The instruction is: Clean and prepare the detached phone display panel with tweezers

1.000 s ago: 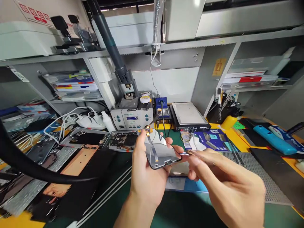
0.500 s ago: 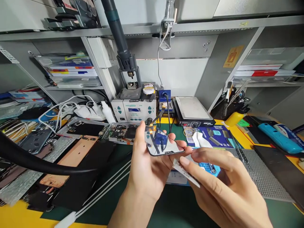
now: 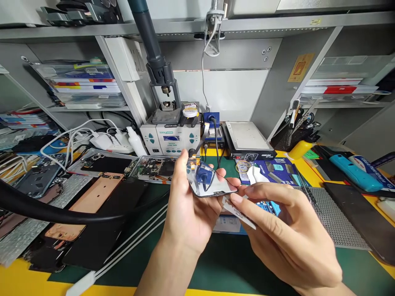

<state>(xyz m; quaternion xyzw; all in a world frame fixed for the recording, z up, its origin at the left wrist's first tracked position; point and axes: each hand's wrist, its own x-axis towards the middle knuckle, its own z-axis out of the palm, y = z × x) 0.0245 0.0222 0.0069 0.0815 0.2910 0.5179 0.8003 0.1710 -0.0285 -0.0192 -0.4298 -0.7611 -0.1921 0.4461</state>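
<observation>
My left hand point(image 3: 191, 218) is closed round a shiny, mirror-like phone screen panel point(image 3: 200, 181), with the thumb along its left edge and fingers beneath it. A gold-coloured flex cable point(image 3: 193, 163) shows at the panel's far end. My right hand point(image 3: 284, 230) pinches a thin pale strip with small dark printing point(image 3: 239, 211) between thumb and fingers, just below the panel's near right corner. The fingertips of both hands nearly meet there. Whether the strip is attached to the panel, I cannot tell.
A hot-air station point(image 3: 169, 137) and a flat heating plate point(image 3: 248, 139) stand at the back. Phone parts point(image 3: 83, 201) lie left, crossed by a black hose point(image 3: 61, 213). White cables point(image 3: 132, 242) cross the green mat point(image 3: 222, 265). A perforated metal plate point(image 3: 336, 218) lies right.
The whole view has shifted slightly, so the scene sits a little higher and further left. Both hands keep their holds on the panel and the strip, with little movement between them.
</observation>
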